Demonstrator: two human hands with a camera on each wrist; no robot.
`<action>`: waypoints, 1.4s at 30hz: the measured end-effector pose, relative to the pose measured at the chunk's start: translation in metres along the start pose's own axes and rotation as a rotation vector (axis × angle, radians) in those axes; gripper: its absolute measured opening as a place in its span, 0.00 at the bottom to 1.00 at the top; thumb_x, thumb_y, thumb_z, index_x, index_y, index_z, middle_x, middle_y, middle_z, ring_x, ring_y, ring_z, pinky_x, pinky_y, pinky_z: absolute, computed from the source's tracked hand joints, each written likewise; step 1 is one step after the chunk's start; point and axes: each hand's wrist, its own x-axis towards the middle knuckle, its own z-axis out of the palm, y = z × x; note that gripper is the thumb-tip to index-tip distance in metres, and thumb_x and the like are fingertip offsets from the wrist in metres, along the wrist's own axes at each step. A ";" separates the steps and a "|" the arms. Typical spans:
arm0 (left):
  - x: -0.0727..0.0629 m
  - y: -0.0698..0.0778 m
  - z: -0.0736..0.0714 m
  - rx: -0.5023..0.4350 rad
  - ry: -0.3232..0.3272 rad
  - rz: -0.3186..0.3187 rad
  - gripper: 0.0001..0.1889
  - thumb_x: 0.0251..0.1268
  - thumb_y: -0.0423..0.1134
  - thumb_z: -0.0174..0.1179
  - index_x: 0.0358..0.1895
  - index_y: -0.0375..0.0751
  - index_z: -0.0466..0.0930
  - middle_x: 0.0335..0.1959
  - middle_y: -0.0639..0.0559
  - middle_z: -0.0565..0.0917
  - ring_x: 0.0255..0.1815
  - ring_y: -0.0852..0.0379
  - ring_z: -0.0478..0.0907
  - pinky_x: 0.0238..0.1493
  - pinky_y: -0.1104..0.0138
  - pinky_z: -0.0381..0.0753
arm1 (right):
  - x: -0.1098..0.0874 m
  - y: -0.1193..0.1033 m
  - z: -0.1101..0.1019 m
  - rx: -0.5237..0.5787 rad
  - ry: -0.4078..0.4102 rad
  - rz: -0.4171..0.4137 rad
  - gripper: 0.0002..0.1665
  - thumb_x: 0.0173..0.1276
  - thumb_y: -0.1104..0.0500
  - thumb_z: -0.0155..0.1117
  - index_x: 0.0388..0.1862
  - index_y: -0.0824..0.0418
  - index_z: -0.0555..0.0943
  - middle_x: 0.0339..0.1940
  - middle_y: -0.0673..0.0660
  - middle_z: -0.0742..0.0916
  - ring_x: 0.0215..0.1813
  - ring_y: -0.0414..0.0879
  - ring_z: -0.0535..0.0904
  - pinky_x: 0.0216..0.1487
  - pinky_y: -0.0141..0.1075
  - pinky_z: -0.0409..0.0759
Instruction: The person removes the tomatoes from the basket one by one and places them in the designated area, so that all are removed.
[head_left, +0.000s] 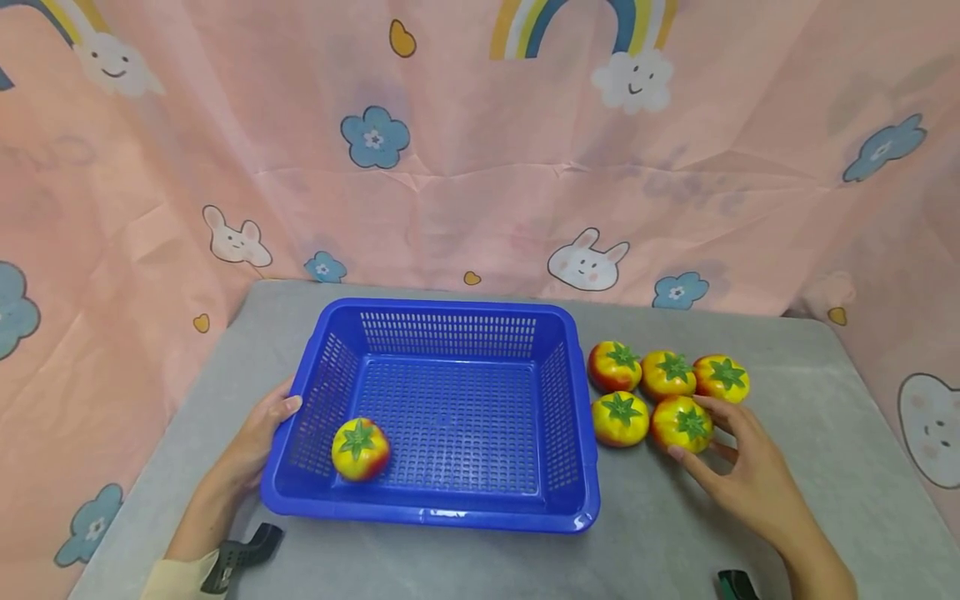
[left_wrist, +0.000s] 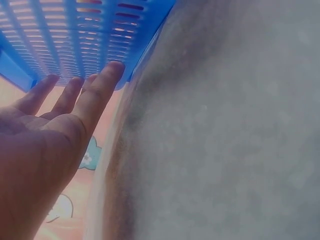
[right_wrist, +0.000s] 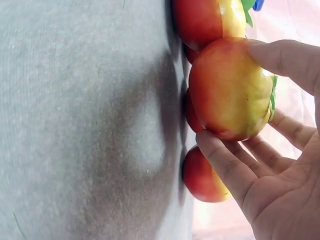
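A blue plastic basket with slotted walls stands on the grey table, and one yellow-and-red tomato lies in its front left part. My left hand holds the basket's left side, thumb over the rim; in the left wrist view its fingers touch the slotted wall from outside. Right of the basket, my right hand grips the front right tomato of a group, with thumb and fingers round its sides. Its green star-shaped leaf faces up.
Around the held one sit several more tomatoes: one beside it near the basket wall, and a back row with a middle tomato. A pink printed cloth hangs behind the table.
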 end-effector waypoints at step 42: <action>0.000 0.000 0.001 0.039 0.012 -0.012 0.34 0.86 0.39 0.34 0.84 0.25 0.37 0.63 0.67 0.83 0.61 0.62 0.86 0.56 0.63 0.90 | 0.002 0.006 0.008 -0.022 -0.022 -0.006 0.47 0.66 0.53 0.80 0.77 0.64 0.66 0.70 0.72 0.74 0.64 0.70 0.76 0.52 0.64 0.86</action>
